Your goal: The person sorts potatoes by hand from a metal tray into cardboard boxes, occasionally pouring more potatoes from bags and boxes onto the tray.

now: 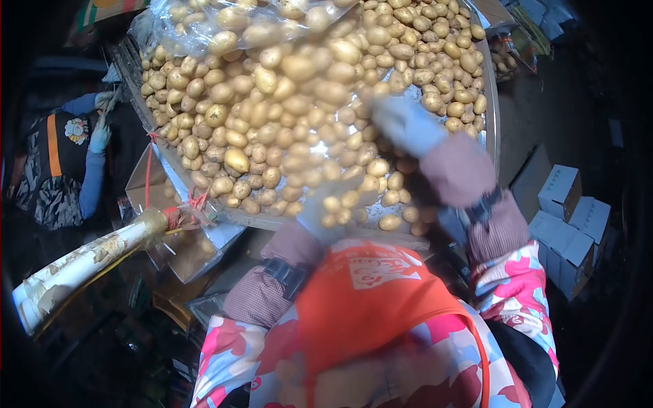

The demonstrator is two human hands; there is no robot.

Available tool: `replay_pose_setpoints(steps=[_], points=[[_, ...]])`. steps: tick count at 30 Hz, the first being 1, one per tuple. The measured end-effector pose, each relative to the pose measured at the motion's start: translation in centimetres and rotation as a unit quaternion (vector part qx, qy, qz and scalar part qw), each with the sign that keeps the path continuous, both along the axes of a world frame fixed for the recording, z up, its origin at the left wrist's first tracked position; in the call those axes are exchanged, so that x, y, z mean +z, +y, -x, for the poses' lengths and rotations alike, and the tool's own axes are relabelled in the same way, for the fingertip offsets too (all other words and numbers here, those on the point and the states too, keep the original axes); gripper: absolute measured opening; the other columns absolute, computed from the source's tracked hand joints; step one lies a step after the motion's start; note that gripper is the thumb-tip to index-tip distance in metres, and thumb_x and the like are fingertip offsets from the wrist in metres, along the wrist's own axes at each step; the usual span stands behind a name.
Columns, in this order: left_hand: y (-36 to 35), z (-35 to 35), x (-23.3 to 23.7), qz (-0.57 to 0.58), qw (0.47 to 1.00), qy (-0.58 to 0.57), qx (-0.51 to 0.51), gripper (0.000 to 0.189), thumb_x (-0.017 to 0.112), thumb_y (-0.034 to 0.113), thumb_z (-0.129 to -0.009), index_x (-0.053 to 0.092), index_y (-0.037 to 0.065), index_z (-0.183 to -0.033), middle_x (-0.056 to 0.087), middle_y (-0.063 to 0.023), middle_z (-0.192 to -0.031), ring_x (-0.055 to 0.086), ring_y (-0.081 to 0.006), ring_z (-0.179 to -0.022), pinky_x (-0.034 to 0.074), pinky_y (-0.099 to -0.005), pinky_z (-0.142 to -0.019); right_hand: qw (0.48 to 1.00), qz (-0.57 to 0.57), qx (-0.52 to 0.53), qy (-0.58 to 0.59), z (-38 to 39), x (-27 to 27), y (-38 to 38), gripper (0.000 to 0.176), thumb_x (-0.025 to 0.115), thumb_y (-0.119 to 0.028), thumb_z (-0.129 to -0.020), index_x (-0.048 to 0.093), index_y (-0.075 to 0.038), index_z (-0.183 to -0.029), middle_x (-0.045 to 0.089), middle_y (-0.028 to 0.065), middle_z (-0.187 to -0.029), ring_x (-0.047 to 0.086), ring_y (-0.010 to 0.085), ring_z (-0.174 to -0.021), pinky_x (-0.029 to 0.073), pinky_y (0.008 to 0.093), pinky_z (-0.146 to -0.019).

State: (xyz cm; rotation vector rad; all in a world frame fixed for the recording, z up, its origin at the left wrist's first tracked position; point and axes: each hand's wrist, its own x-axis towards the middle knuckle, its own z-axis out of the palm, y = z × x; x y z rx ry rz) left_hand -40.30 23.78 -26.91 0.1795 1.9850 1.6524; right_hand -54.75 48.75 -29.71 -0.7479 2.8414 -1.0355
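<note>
Potatoes (235,139) cover a wide table in a thick layer, and those in the middle are smeared by motion. My left hand (330,207), gloved and blurred, is low at the table's near edge with several potatoes on or against it; its fingers are not clear. My right hand (405,122), in a pale glove, reaches over the potatoes right of the middle. Motion blurs its fingers, and I cannot make out whether it holds anything. At the top, a clear plastic bag (252,27) with potatoes in it lies over the pile.
A raised rim (495,102) edges the table on the right. Cardboard boxes (561,231) are stacked at the lower right. A peeling white pole (88,265) and an open carton (187,255) are at the left. Another person (68,156) is at the far left.
</note>
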Motion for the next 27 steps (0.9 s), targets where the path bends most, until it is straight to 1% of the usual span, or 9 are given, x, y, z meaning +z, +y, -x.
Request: replay_pose_setpoints(steps=[3, 6, 9, 14, 16, 18, 20, 25, 27], points=[[-1.0, -2.0, -3.3, 0.171, 0.954, 0.231, -0.082, 0.041, 0.068, 0.016, -0.085, 0.066, 0.01, -0.125, 0.066, -0.0115, -0.122, 0.065, -0.0269, -0.11, 0.054, -0.0414, -0.089, 0.956, -0.148, -0.095, 0.235, 9.0, -2.2, 0.1, 0.039, 0.058, -0.019, -0.095, 0.062, -0.015, -0.133, 0.066, 0.0168, -0.124, 0.065, 0.035, -0.11, 0.054, 0.0434, -0.093], [-1.0, -1.3, 0.6, 0.352, 0.845, 0.371, -0.156, 0.033, 0.064, 0.016, -0.087, 0.065, 0.012, -0.12, 0.066, -0.0105, -0.118, 0.065, -0.0251, -0.109, 0.053, -0.0421, -0.083, 0.942, -0.317, -0.105, 0.036, 9.6, -1.6, -0.8, 0.042, 0.06, -0.023, -0.095, 0.061, -0.016, -0.137, 0.063, 0.0165, -0.129, 0.064, 0.0372, -0.112, 0.053, 0.0454, -0.094], [-1.7, -1.6, 1.5, 0.426, 0.769, 0.452, -0.152, 0.028, 0.058, 0.018, -0.093, 0.063, 0.008, -0.119, 0.067, -0.0113, -0.119, 0.067, -0.0277, -0.103, 0.054, -0.0407, -0.081, 0.972, -0.201, -0.121, 0.005, 8.4, -3.3, 2.1, 0.043, 0.064, -0.026, -0.096, 0.061, -0.017, -0.138, 0.064, 0.0168, -0.127, 0.065, 0.0347, -0.11, 0.053, 0.0426, -0.093], [-1.3, -0.5, 1.2, 0.293, 0.931, 0.185, -0.115, 0.029, 0.059, 0.022, -0.098, 0.06, 0.008, -0.123, 0.063, -0.0084, -0.128, 0.063, -0.0244, -0.114, 0.053, -0.0421, -0.091, 0.95, 0.1, -0.256, -0.147, -5.0, 0.0, -2.4, 0.038, 0.064, -0.023, -0.1, 0.065, -0.012, -0.137, 0.068, 0.0115, -0.124, 0.064, 0.0228, -0.112, 0.053, 0.0353, -0.096], [-1.1, -0.9, 0.2, 0.177, 0.977, 0.116, -0.018, 0.03, 0.063, 0.023, -0.099, 0.058, 0.006, -0.124, 0.064, -0.0069, -0.126, 0.063, -0.022, -0.114, 0.053, -0.0403, -0.094, 0.989, 0.043, 0.023, -0.14, -9.2, 2.7, -4.1, 0.039, 0.067, -0.025, -0.098, 0.065, -0.01, -0.134, 0.065, 0.0157, -0.129, 0.062, 0.0291, -0.121, 0.046, 0.0391, -0.108], [-1.1, -1.3, 0.2, 0.071, 0.995, 0.037, 0.065, 0.032, 0.066, 0.022, -0.098, 0.057, 0.006, -0.124, 0.065, -0.0056, -0.123, 0.063, -0.0196, -0.112, 0.054, -0.0379, -0.096, 0.98, 0.099, 0.107, -0.138, -8.4, 4.3, -5.2, 0.039, 0.067, -0.026, -0.097, 0.065, -0.008, -0.132, 0.066, 0.0171, -0.126, 0.062, 0.0316, -0.12, 0.046, 0.0404, -0.107], [-1.1, -1.6, 2.6, -0.016, 0.992, -0.041, 0.122, 0.033, 0.07, 0.017, -0.096, 0.057, 0.005, -0.123, 0.066, -0.0049, -0.118, 0.064, -0.0171, -0.108, 0.055, -0.0346, -0.095, 0.99, 0.134, -0.01, -0.03, -4.0, 1.2, -5.0, 0.042, 0.066, -0.031, -0.098, 0.065, -0.007, -0.132, 0.066, 0.019, -0.124, 0.061, 0.0348, -0.12, 0.047, 0.0433, -0.105], [-2.5, -3.6, -0.2, -0.042, 0.994, 0.053, 0.086, 0.022, 0.068, 0.012, -0.096, 0.06, 0.005, -0.115, 0.066, -0.0032, -0.106, 0.065, -0.0134, -0.094, 0.057, -0.0321, -0.082, 0.962, -0.189, -0.159, 0.113, 2.9, -3.9, -4.7, 0.044, 0.07, -0.036, -0.091, 0.065, -0.014, -0.128, 0.061, 0.0178, -0.13, 0.062, 0.0378, -0.114, 0.052, 0.0475, -0.095], [-3.3, -3.3, 0.6, -0.147, 0.974, -0.077, 0.155, 0.02, 0.067, 0.018, -0.097, 0.062, 0.005, -0.111, 0.065, -0.0017, -0.097, 0.064, -0.0142, -0.086, 0.058, -0.0338, -0.079, 0.947, -0.239, -0.141, 0.16, 2.1, -5.8, -5.9, 0.047, 0.072, -0.033, -0.087, 0.064, -0.019, -0.13, 0.06, 0.016, -0.129, 0.062, 0.0376, -0.111, 0.053, 0.0487, -0.093]])
